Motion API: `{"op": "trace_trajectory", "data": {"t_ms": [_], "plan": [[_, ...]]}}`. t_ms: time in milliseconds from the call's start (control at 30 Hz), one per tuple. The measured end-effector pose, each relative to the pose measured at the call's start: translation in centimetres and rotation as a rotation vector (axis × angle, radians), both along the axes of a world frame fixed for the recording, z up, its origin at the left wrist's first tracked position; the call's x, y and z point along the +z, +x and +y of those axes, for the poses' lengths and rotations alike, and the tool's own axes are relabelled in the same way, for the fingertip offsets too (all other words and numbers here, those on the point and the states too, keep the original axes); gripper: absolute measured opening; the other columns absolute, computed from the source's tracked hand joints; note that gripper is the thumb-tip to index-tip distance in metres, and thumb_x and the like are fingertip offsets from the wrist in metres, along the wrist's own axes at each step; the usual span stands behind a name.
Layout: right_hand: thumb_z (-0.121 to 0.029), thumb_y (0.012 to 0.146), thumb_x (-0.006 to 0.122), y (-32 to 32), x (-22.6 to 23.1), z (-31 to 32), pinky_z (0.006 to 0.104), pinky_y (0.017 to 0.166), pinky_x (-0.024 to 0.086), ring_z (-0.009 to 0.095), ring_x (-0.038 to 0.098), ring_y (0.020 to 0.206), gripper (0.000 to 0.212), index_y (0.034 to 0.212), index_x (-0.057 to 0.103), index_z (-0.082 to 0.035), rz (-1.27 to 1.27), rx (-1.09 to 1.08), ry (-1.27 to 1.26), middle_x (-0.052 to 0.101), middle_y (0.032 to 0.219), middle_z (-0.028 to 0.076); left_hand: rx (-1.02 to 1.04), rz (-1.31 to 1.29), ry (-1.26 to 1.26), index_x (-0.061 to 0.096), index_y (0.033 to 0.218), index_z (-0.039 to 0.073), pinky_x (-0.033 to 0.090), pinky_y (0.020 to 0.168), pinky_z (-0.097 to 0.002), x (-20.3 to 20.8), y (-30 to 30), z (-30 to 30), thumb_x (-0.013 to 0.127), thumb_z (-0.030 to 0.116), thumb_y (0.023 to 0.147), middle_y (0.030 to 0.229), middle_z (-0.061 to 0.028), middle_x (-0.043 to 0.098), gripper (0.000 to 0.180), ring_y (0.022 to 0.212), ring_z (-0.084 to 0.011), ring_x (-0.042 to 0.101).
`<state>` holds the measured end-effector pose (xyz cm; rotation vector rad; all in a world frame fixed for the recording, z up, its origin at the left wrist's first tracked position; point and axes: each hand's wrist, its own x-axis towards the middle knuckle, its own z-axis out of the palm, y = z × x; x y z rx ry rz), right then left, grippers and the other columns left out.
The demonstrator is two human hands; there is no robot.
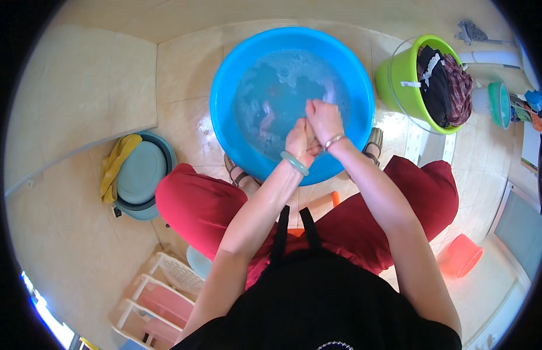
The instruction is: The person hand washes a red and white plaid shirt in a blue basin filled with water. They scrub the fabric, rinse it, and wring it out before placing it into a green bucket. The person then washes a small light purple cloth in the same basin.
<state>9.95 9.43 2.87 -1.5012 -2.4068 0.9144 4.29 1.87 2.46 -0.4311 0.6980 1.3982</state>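
My left hand [300, 139], with a pale green bangle [295, 163] at the wrist, meets my right hand [325, 121] above the near part of a large blue basin [222, 111]. A silver bracelet [334, 142] circles the right wrist. Both hands are closed with curled fingers, pressed against each other; whatever lies between them, if anything, is hidden. Cloudy water with foam [294, 64] fills the basin. Pale shapes, perhaps cloth [266, 118], show dimly under its surface.
A lime green bucket [393, 87] heaped with dark and plaid clothes [439, 84] stands to the right. At the left are stacked grey-green basins [141, 172] with a yellow cloth [116, 163]. A pink bucket [460, 256] lies near right; a rack [157, 306] stands near left.
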Motion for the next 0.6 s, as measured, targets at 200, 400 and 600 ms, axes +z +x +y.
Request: {"op": "trace_trajectory", "data": {"t_ms": [200, 400, 600], "plan": [[-0.018, 0.085, 0.052, -0.7, 3.3, -6.7, 0.0471, 0.049, 0.049, 0.039, 0.059, 0.055, 0.022, 0.069, 0.055, -0.004, 0.317, 0.212, 0.076, 0.059, 0.064, 0.021, 0.17, -0.124, 0.242, 0.049, 0.078, 0.013, 0.043, 0.056, -0.0318, -6.2, -2.6, -2.6, 0.04, 0.029, 0.097, 0.071, -0.0004, 0.051, 0.026, 0.062, -0.0158, 0.05], [-0.04, 0.087, 0.055, 2.7, -2.8, 2.9, 0.0344, 0.053, 0.047, 0.02, 0.059, 0.06, 0.041, 0.076, 0.065, -0.002, 0.201, -0.304, -0.687, 0.06, 0.065, 0.012, -0.017, -0.204, 0.09, 0.05, 0.08, 0.013, 0.027, 0.04, -0.0233, 0.2, -0.9, -1.5, 0.042, 0.034, 0.097, 0.062, 0.0014, 0.043, 0.028, 0.046, -0.0116, 0.034], [-0.039, 0.087, 0.063, 4.3, 1.5, 2.2, 0.0247, 0.053, 0.045, 0.01, 0.056, 0.067, 0.035, 0.093, 0.058, -0.005, 0.515, -0.282, -1.097, 0.059, 0.077, 0.003, 0.088, -0.085, -0.099, 0.059, 0.091, 0.007, 0.045, 0.06, -0.026, 1.4, -4.1, -0.9, 0.058, 0.026, 0.092, 0.074, -0.0011, 0.056, 0.019, 0.064, -0.0136, 0.051]]}}
